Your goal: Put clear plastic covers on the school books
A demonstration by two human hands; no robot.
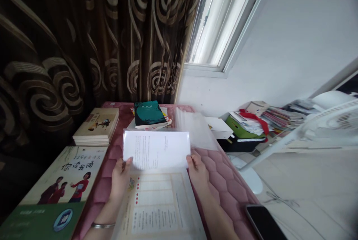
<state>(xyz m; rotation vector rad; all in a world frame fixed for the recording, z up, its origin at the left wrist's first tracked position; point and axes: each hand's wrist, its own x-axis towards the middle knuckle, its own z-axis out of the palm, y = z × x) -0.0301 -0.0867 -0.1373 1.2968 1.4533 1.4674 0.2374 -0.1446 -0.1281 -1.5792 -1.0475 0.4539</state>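
A white printed sheet (156,148) in a clear plastic sleeve is held up between both hands over a pink quilted surface (223,173). My left hand (121,178) grips its lower left corner, thumb on top. My right hand (197,169) grips the lower right corner. Under the hands lies a larger printed page (159,206) with boxed text, also in a clear sleeve. A bracelet sits on my left wrist.
A large picture book (60,191) lies at the left, a stack of books (96,126) behind it, and a dark green book (148,113) further back. Clear sleeves (197,128) lie to the right. A black phone (264,223) rests near the right edge. A white fan (321,128), cluttered papers and a curtain surround the surface.
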